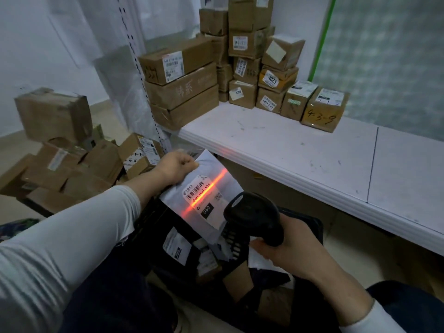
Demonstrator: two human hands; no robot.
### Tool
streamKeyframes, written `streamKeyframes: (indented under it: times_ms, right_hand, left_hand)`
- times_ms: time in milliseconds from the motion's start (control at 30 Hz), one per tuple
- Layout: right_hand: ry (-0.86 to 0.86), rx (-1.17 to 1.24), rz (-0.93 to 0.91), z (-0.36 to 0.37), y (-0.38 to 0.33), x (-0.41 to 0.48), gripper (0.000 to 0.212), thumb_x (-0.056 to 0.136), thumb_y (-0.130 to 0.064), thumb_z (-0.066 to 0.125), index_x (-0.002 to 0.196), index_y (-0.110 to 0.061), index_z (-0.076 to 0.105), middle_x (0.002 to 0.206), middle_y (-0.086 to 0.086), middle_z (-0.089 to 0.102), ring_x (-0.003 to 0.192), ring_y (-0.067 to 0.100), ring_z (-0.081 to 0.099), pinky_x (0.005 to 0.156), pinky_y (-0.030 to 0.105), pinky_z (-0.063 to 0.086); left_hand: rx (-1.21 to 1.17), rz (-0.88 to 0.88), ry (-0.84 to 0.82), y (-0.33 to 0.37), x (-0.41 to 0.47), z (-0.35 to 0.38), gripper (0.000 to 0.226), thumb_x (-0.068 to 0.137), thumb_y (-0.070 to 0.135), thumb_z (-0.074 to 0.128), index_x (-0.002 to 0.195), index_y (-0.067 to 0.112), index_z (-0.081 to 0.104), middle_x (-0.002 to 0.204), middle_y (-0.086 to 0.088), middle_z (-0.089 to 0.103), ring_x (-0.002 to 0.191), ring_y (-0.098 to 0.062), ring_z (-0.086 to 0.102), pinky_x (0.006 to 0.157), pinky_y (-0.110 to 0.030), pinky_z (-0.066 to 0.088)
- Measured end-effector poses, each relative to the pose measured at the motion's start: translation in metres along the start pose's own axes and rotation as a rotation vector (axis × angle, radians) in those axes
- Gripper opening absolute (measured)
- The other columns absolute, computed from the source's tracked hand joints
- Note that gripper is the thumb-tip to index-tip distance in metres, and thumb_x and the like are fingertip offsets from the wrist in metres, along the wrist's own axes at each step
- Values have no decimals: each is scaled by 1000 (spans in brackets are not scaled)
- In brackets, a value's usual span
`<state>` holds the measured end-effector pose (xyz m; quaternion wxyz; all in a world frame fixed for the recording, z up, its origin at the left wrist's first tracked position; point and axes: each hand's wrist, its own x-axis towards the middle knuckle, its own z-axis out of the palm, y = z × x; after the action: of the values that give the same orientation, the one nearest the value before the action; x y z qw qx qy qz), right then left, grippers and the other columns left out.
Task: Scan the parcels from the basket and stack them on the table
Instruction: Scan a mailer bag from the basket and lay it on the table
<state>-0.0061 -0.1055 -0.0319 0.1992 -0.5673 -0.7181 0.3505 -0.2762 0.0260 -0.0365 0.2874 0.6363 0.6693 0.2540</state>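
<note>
Parcel in hand is a white mailer bag (209, 162), held up over the near-left part of the black basket (234, 241), just short of the table's near edge. The left hand (176, 168) pinches its far top corner, fingers curled on the plastic. The right hand (286, 246) is wrapped round the grip of a black scanner (252, 212), whose nose is aimed at the label (204, 198).

The red beam (217, 180) runs slantwise across the label. To my eye it lies on the printed number just under the barcode (198, 187), not through the bars. I'd tip the scanner a touch, or shift the bag, until the line crosses every bar. I'd also keep the soft bag pulled flat so the label doesn't crease.

On the white table (288, 152), the stacked boxes (249, 56) stand along the far side and far-left corner. The room to set a parcel down is nearer and to the right of them. The table's rounded front edge sits above the basket, so the bag must come up and over it. Loose cartons (67, 159) lie heaped on the left, near the left arm. More parcels (177, 248) wait in the basket.
</note>
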Motion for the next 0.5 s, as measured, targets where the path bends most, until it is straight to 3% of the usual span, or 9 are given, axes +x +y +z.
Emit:
streamKeyframes:
  times_ms: [133, 233, 367, 500]
  right_hand:
    - [15, -9, -28, -4, -3, -7, 15, 80, -27, 70, 88, -30, 57, 76, -10, 65, 73, 6, 62, 68, 28, 51]
    - [20, 3, -33, -6, -5, -8, 14, 81, -27, 69, 90, -28, 57, 75, -9, 65, 70, 6, 62, 68, 30, 52]
    - [12, 26, -33, -8, -10, -8, 20, 83, -26, 68, 82, -35, 51, 69, -9, 62, 63, 2, 59, 64, 25, 51]
    - [17, 36, -26, -9, -12, -6, 19, 84, -25, 68, 82, -32, 51, 78, -7, 65, 66, 5, 61, 68, 29, 53]
  left_hand:
    - [35, -17, 5, 6, 7, -4, 25, 93, 23, 60, 88, 1, 71, 73, -12, 67, 61, -18, 55, 63, -29, 47]
    - [50, -22, 28, 8, 10, -4, 25, 93, 24, 60, 94, 2, 72, 87, -19, 71, 70, -22, 60, 74, -36, 53]
    - [47, -31, 37, 9, 14, -3, 25, 92, 24, 61, 94, 2, 73, 89, -21, 71, 72, -25, 62, 76, -38, 54]
    - [45, -32, 33, 10, 15, -2, 24, 93, 22, 61, 93, 1, 73, 82, -16, 69, 66, -21, 58, 69, -32, 51]
